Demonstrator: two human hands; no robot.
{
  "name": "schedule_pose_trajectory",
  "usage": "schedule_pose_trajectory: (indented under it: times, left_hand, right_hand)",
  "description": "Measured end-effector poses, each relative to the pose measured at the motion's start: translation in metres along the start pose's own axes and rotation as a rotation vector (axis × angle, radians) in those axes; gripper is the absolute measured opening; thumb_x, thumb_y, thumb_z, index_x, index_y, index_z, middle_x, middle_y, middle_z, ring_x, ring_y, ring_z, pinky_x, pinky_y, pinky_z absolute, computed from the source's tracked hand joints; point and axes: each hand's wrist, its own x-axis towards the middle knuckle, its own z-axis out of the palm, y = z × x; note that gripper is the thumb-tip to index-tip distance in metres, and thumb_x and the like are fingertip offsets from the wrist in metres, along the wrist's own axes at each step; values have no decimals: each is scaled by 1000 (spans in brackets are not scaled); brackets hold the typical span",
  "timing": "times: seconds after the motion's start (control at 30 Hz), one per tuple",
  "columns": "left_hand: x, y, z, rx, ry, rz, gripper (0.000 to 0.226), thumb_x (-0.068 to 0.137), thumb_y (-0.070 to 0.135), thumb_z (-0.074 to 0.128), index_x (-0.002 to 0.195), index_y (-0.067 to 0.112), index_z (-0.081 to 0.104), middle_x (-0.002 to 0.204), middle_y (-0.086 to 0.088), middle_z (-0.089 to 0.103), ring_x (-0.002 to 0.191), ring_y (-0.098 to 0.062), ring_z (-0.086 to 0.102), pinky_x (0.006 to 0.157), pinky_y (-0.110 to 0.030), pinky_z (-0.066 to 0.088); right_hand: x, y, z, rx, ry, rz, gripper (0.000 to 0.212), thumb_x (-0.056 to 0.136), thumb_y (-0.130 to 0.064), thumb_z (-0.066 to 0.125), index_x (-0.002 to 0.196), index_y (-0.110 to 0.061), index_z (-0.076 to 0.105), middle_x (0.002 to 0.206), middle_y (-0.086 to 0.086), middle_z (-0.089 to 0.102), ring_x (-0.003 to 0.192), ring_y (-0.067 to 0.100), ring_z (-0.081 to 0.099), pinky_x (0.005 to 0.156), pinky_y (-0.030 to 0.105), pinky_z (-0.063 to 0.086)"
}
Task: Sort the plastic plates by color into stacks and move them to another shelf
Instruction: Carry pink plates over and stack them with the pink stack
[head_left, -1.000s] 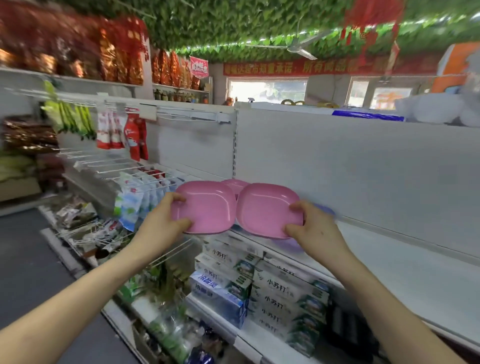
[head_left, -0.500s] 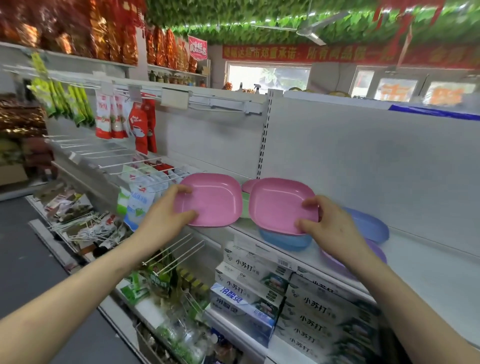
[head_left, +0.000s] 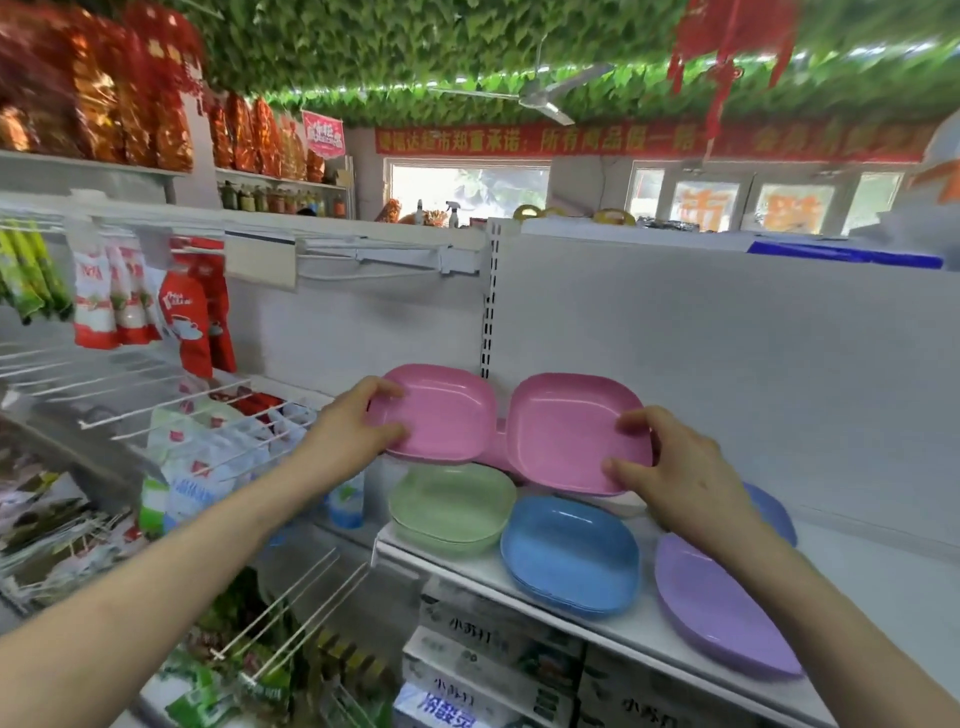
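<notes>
My left hand (head_left: 350, 428) grips the left edge of a pink plate (head_left: 441, 413), held in the air. A second pink plate (head_left: 566, 426) is gripped at its right edge by my right hand (head_left: 675, 478), level with the first and almost touching it. Behind and between them a third pink plate (head_left: 501, 449) shows only as a sliver. On the white shelf (head_left: 649, 631) below lie a green stack (head_left: 449, 506), a blue stack (head_left: 569, 553) and a purple plate (head_left: 717, 608). Another bluish plate (head_left: 774, 512) is partly hidden behind my right wrist.
White backboard (head_left: 727, 364) rises behind the shelf. Wire hooks (head_left: 130, 395) with hanging packets jut out at the left. Boxes (head_left: 488, 654) fill the shelf below. A slotted upright (head_left: 488, 306) divides the two bays.
Both pink plates have risen higher above the shelf, uncovering the green, blue and purple plates beneath. My hands keep the same hold.
</notes>
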Motion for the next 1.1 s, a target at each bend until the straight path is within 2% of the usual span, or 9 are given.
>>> schedule_pose_trajectory:
  times: [0.17,0.27,0.37,0.57,0.67,0.77,0.87,1.0,1.1]
  left_hand:
    - [51,-11,23,-63,-118,14,38,86,25,78,119,33,61,111,2,64,78,-16,62,61,-27,47]
    - [76,-15,32,-70,-208,71,36,88,23,75,121,27,61,109,0,64,74,-15,63,61,-24,47]
    - [96,-18,41,-46,-312,103,39,88,25,76,124,24,60,111,0,62,77,-13,62,63,-24,47]
    - [123,-18,71,51,-473,173,41,86,30,78,123,19,64,109,-6,66,81,-18,60,69,-28,47]
    - [130,-17,84,168,-529,237,37,85,33,78,116,20,64,109,1,61,98,-20,58,80,-29,45]
    - [135,-20,92,305,-572,272,22,82,37,78,86,22,62,86,5,64,83,-18,62,65,-30,44]
    - [140,-23,97,389,-584,279,29,77,45,80,90,22,66,87,2,68,81,-15,63,71,-33,53]
    - [141,-27,101,452,-609,308,31,78,50,79,89,23,69,86,4,69,79,-11,63,70,-31,52]
    - [142,-33,106,414,-619,297,32,78,50,81,86,21,69,85,2,70,80,-15,66,76,-36,56]
  right_hand:
    - [5,3,-2,-15,92,114,44,83,-29,78,123,-31,59,102,-9,63,88,19,61,74,31,47]
    - [2,-1,1,-9,145,196,40,84,-26,77,120,-31,60,93,-10,63,72,9,63,56,16,42]
    - [-1,-7,6,-39,169,233,42,83,-27,78,122,-31,60,90,-19,57,76,-1,58,61,18,41]
    - [-22,-21,14,-52,273,343,41,83,-29,78,120,-34,59,89,-17,60,80,4,60,73,37,47]
    - [-35,-23,22,-62,291,371,41,84,-29,77,121,-32,59,94,-16,59,85,11,59,73,34,43]
    - [-42,-26,28,-85,299,406,42,84,-28,77,123,-30,60,103,-10,61,96,18,58,79,35,42]
    - [-42,-30,29,-105,298,427,42,84,-29,77,122,-31,60,101,-13,60,97,19,59,81,37,44]
    - [-30,-32,31,-137,284,413,43,81,-33,78,119,-34,60,92,-19,59,90,16,61,83,40,50]
    - [-12,-32,35,-134,265,390,42,81,-33,78,119,-33,60,87,-19,57,82,9,59,72,32,46]
